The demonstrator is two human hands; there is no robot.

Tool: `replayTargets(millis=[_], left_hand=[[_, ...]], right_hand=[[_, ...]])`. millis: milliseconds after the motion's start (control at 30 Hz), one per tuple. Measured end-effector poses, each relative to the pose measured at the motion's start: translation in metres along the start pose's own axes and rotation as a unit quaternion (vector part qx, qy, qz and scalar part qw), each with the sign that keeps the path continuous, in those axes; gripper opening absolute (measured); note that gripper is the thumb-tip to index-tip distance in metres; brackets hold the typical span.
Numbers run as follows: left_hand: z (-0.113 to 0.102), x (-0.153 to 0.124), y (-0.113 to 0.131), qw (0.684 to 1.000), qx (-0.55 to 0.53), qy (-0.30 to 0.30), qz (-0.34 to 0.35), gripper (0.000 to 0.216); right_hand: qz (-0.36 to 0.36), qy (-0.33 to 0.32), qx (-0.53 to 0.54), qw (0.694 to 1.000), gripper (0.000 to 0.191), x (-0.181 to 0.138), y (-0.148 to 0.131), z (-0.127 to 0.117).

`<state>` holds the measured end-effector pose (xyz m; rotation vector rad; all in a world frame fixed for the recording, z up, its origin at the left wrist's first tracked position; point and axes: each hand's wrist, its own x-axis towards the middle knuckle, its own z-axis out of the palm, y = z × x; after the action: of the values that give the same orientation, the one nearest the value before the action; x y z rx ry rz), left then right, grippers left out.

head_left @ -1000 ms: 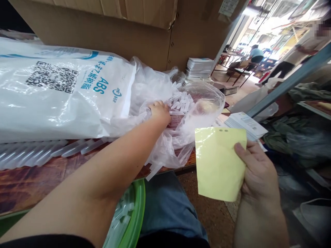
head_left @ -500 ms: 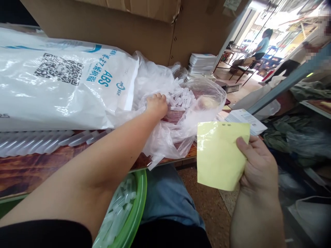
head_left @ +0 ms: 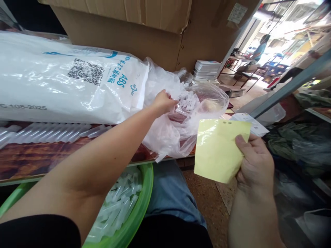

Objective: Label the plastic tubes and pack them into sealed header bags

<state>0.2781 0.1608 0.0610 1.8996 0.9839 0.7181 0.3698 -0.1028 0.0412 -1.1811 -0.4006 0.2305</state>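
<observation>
My left hand (head_left: 163, 102) reaches across the table into a crumpled clear plastic bag (head_left: 178, 134). Its fingers are closed around small clear plastic pieces (head_left: 187, 101) piled inside that bag. My right hand (head_left: 254, 162) is lower right, off the table edge, and pinches a yellow pouch (head_left: 218, 150) by its right side, thumb on the front. The pouch is upright with two small holes near its top.
A big white sack printed "ABS" (head_left: 67, 82) lies on the wooden table (head_left: 38, 155), with clear tubes (head_left: 51, 132) along its front. A green basin (head_left: 139, 213) of small clear tubes sits on my lap. Cardboard boxes (head_left: 144, 31) stand behind. Booklet stacks (head_left: 205, 70) and a person lie farther right.
My left hand lifted slightly and turned, fingers now gripping pieces at the bag's mouth. The yellow pouch in my right hand rose a little. The view shifted left and down.
</observation>
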Motion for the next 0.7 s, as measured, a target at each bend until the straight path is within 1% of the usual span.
replayTargets(millis=[67, 133, 167, 200, 233, 267, 300, 367, 400, 433, 467, 500, 533, 567, 633, 667, 700], left_hand=[[-0.016, -0.023, 0.01, 0.996, -0.085, 0.004, 0.012, 0.025], [-0.036, -0.054, 0.016, 0.983, -0.18, 0.001, 0.027, 0.028], [-0.048, -0.072, 0.016, 0.954, -0.298, 0.0, 0.032, 0.033], [-0.062, -0.091, 0.014, 0.924, -0.381, -0.004, 0.028, 0.037], [-0.075, -0.11, 0.01, 0.906, -0.423, 0.012, 0.021, 0.038], [-0.09, -0.129, 0.005, 0.898, -0.438, 0.043, 0.012, 0.038], [-0.105, -0.149, -0.001, 0.893, -0.442, 0.089, 0.004, 0.036], [-0.133, -0.186, -0.015, 0.882, -0.434, 0.183, -0.011, 0.026], [-0.145, -0.203, -0.023, 0.863, -0.448, 0.231, -0.018, 0.02], [-0.155, -0.22, -0.03, 0.839, -0.474, 0.263, -0.037, 0.015], [-0.163, -0.236, -0.037, 0.809, -0.502, 0.301, -0.053, 0.013], [-0.168, -0.25, -0.043, 0.78, -0.529, 0.325, -0.075, 0.014], [-0.172, -0.263, -0.049, 0.753, -0.55, 0.346, -0.1, 0.016], [-0.172, -0.275, -0.055, 0.732, -0.566, 0.356, -0.128, 0.017], [-0.169, -0.292, -0.064, 0.704, -0.585, 0.362, -0.178, 0.019], [-0.166, -0.298, -0.067, 0.697, -0.589, 0.359, -0.198, 0.019], [-0.162, -0.302, -0.069, 0.692, -0.59, 0.357, -0.213, 0.019]], right_hand=[[-0.004, -0.01, 0.022, 1.0, 0.03, -0.003, 0.001, 0.007], [-0.001, -0.043, 0.043, 0.998, 0.027, -0.01, 0.003, 0.018], [0.008, -0.07, 0.051, 0.996, 0.026, -0.015, 0.005, 0.026], [0.022, -0.104, 0.055, 0.993, 0.024, -0.022, 0.006, 0.036], [0.042, -0.148, 0.057, 0.986, 0.024, -0.03, 0.009, 0.048], [0.064, -0.201, 0.056, 0.976, 0.023, -0.04, 0.012, 0.061], [0.09, -0.261, 0.053, 0.96, 0.024, -0.051, 0.016, 0.075], [0.148, -0.382, 0.027, 0.912, 0.029, -0.073, 0.028, 0.104], [0.173, -0.431, -0.004, 0.886, 0.034, -0.084, 0.034, 0.118], [0.183, -0.466, -0.047, 0.864, 0.04, -0.093, 0.041, 0.132], [0.167, -0.488, -0.104, 0.851, 0.046, -0.101, 0.047, 0.143], [0.132, -0.5, -0.171, 0.839, 0.054, -0.108, 0.053, 0.153], [0.08, -0.505, -0.245, 0.824, 0.061, -0.112, 0.058, 0.161], [0.02, -0.506, -0.319, 0.801, 0.066, -0.114, 0.061, 0.167], [-0.09, -0.502, -0.444, 0.737, 0.069, -0.114, 0.065, 0.175], [-0.135, -0.498, -0.486, 0.705, 0.067, -0.113, 0.065, 0.177], [-0.178, -0.491, -0.514, 0.68, 0.065, -0.111, 0.064, 0.179]])
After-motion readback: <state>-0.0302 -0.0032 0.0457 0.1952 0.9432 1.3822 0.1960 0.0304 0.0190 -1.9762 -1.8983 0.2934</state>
